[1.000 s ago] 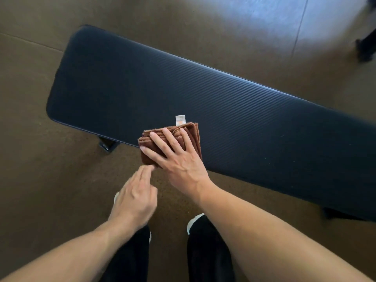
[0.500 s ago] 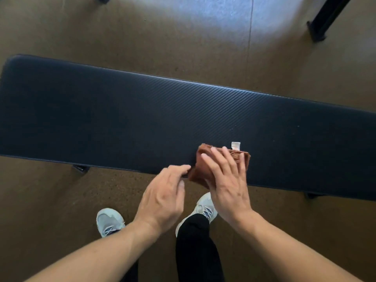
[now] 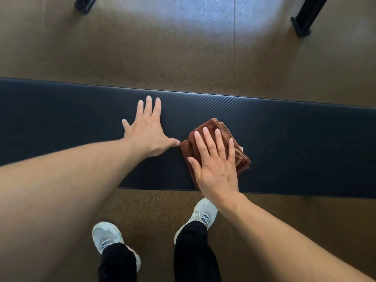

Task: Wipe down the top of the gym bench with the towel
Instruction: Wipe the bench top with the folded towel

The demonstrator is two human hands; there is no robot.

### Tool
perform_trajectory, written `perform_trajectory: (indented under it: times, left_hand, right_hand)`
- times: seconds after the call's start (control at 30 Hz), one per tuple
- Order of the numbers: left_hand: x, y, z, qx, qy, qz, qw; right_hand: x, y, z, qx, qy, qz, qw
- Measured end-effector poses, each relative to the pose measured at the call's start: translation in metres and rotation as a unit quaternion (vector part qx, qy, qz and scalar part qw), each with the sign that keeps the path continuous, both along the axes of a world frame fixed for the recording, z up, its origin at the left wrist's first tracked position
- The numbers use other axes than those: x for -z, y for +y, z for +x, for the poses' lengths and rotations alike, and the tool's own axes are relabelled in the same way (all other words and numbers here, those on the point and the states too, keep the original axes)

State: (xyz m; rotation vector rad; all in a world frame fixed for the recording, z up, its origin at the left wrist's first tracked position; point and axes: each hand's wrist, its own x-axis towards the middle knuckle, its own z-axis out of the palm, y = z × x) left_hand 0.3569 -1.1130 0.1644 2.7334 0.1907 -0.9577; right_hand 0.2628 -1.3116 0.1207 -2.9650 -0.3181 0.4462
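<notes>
A long black padded gym bench (image 3: 295, 139) runs across the view from left to right. A folded brown towel (image 3: 221, 129) lies on its top, right of centre. My right hand (image 3: 215, 159) lies flat on the towel, fingers spread, pressing it onto the pad. My left hand (image 3: 148, 129) rests flat on the bare bench top just left of the towel, fingers apart, its thumb tip touching the towel's left corner. It holds nothing.
Brown speckled floor (image 3: 183, 47) lies on both sides of the bench. Black equipment legs stand at the far left (image 3: 83, 5) and far right (image 3: 305, 19). My feet in white sneakers (image 3: 105, 237) stand close to the bench's near edge.
My right hand slid the towel further onto the bench top and rightward along it. My left hand came down flat on the pad beside it. The view shifted right along the bench.
</notes>
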Motion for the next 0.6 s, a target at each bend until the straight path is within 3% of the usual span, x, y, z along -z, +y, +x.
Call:
perform_trajectory:
  times: [0.13,0.37,0.6]
  left_hand:
    - [0.001,-0.014,0.01,0.004,0.054,0.071,0.996]
    - [-0.003,-0.035,0.019,-0.002,0.06,0.117,0.991]
    - [-0.01,-0.022,0.006,0.033,0.032,0.133,0.99]
  right_hand:
    - [0.001,0.001,0.05,-0.003,0.007,0.006,1.0]
    - [-0.001,0.018,0.149,0.052,0.052,0.021,0.997]
    - [-0.014,0.018,0.048,0.043,0.028,0.086,0.995]
